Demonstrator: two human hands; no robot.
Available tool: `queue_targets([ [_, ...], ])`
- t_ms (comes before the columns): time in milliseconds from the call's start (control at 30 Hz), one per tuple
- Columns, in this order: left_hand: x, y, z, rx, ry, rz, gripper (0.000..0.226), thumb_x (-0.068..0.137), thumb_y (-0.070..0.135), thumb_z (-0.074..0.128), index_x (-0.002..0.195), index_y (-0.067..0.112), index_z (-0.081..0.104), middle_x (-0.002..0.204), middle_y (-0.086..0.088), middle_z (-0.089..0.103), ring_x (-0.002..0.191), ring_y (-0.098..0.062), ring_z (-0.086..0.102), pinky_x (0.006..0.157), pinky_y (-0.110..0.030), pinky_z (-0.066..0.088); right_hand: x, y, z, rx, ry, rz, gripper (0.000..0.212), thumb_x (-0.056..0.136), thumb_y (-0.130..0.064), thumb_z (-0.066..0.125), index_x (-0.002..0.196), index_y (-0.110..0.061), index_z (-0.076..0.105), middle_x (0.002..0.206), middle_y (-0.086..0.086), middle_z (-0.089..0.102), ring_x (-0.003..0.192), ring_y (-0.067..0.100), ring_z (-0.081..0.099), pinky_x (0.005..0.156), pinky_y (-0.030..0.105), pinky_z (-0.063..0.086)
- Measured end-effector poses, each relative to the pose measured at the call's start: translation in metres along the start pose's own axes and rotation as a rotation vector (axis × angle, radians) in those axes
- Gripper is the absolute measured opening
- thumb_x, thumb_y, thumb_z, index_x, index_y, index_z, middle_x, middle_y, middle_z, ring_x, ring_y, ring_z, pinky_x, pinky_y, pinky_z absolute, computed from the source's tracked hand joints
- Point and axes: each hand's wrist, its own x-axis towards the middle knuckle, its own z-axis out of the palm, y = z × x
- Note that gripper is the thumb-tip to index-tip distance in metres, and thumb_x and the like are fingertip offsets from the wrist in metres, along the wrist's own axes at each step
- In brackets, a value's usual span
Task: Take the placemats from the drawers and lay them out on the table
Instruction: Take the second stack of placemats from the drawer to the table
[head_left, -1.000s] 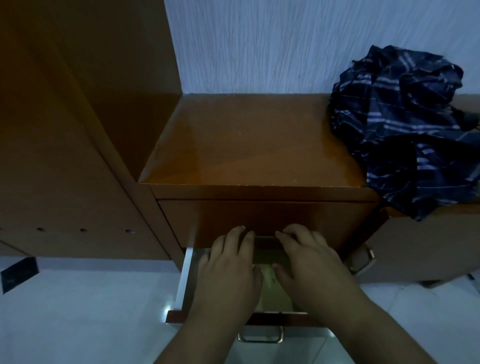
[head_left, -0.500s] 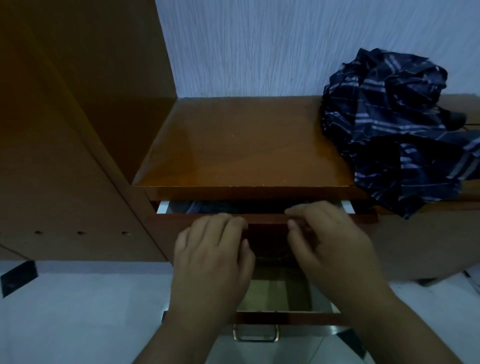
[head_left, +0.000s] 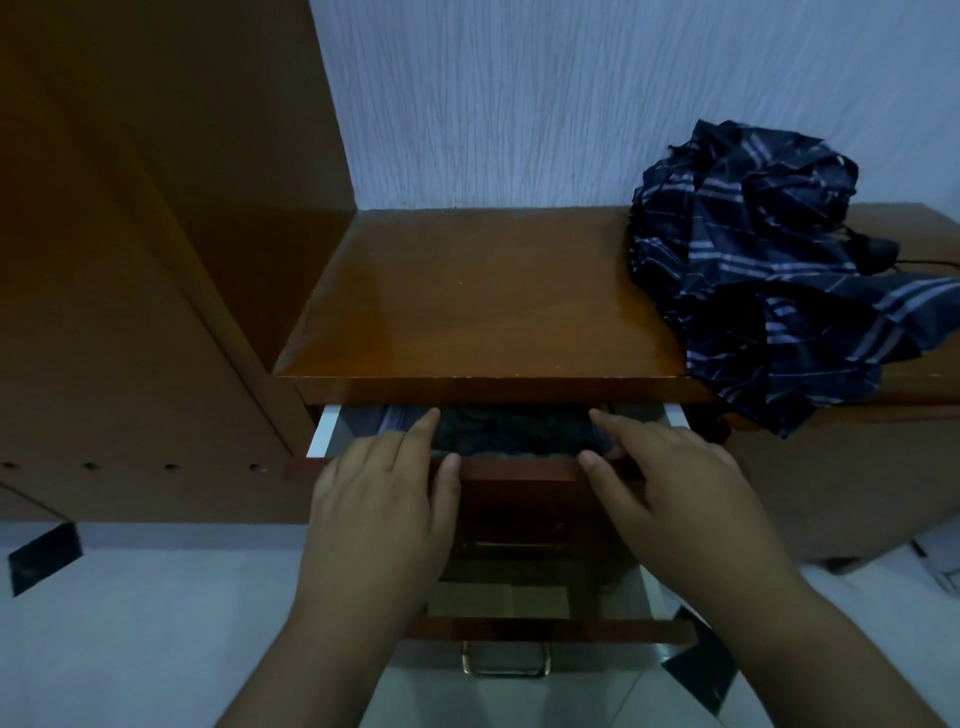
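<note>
Placemats (head_left: 511, 428), a dark stack lying crosswise in the partly open top drawer (head_left: 519, 470), sit just ahead of both hands. The left hand (head_left: 379, 509) and right hand (head_left: 675, 499) hold nothing, fingers straight and reaching over the drawer front towards the stack's two ends, about equally near. Below, a lower drawer (head_left: 545, 631) also stands open.

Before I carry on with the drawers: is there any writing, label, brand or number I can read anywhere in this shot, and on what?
None: no readable text in the head view.
Top drawer, lower drawer, dark contents: no labels visible.
Striped cloth on the cabinet top: pattern only.
Black patches on the floor: blank.
</note>
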Motion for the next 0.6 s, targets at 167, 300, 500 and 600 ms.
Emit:
queue_targets([
  [167, 0.0, -0.006, -0.009, 0.028, -0.083, -0.011, 0.062, 0.101, 0.055, 0.035, 0.158, 0.036, 0.02, 0.12, 0.01, 0.066, 0.105, -0.01, 0.062, 0.089, -0.035, 0.052, -0.003, -0.002, -0.001, 0.025, -0.109, 0.022, 0.056, 0.094, -0.063, 0.035, 0.145, -0.041, 0.043, 0.08, -0.018, 0.055, 0.079, 0.0, 0.05, 0.065, 0.023, 0.048],
  [300, -0.003, -0.012, -0.015, 0.042, -0.122, -0.073, 0.057, 0.1, 0.048, 0.04, 0.154, 0.041, 0.023, 0.115, 0.008, 0.066, 0.086, -0.012, 0.062, 0.064, -0.031, 0.049, -0.005, -0.005, 0.0, 0.025, -0.205, 0.065, 0.051, 0.095, -0.063, 0.039, 0.142, -0.044, 0.042, 0.071, -0.016, 0.05, 0.068, 0.001, 0.054, 0.061, 0.026, 0.051],
  [500, 0.002, -0.024, -0.015, 0.115, -0.339, -0.141, 0.058, 0.101, 0.05, 0.039, 0.155, 0.036, 0.024, 0.145, 0.004, 0.046, 0.119, -0.021, 0.058, 0.086, -0.036, 0.053, 0.002, -0.006, 0.0, 0.014, -0.37, 0.113, 0.058, 0.094, -0.066, 0.041, 0.146, -0.039, 0.036, 0.113, -0.016, 0.056, 0.099, 0.006, 0.058, 0.081, 0.032, 0.054],
  [600, 0.002, -0.02, -0.012, 0.217, -0.497, -0.057, 0.047, 0.106, 0.039, 0.024, 0.15, 0.021, 0.031, 0.165, -0.007, 0.013, 0.144, -0.034, 0.033, 0.099, -0.043, 0.049, 0.008, -0.009, 0.0, -0.055, -0.406, 0.118, 0.065, 0.095, -0.068, 0.034, 0.152, -0.041, 0.022, 0.15, -0.009, 0.04, 0.124, 0.015, 0.053, 0.091, 0.038, 0.053],
])
